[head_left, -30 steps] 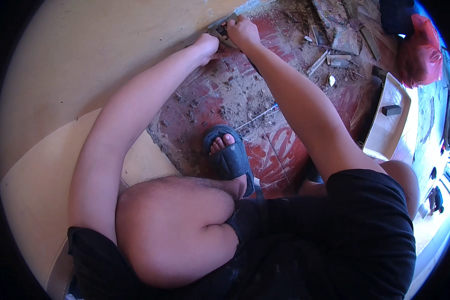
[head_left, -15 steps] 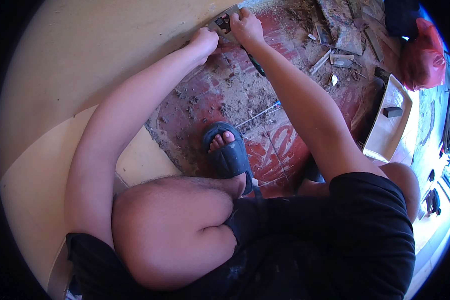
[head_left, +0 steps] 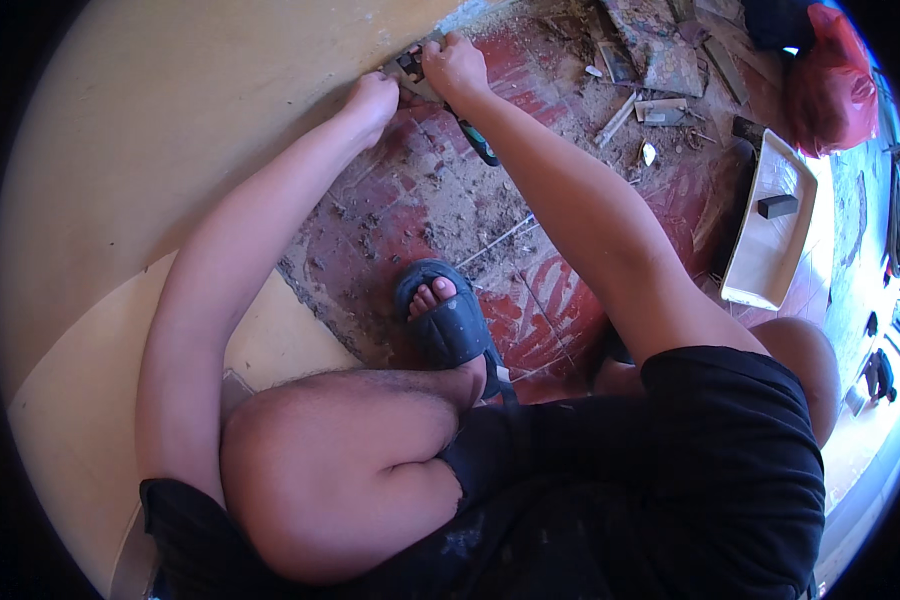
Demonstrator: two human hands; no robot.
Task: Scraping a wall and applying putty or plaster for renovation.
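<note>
At the left, beside the smooth cream-coloured wall, we see the left hand with its fingers curled and closed on the near end of a flat grey-brown piece with dark patches, which lies between both hands at the foot of this wall. We judge that this piece is rather light and stiff, maybe brittle at its corners and a little slippery from dust, so its two opposite ends look the best places to take hold. Further right, the right hand is clamped on the other end.
</note>
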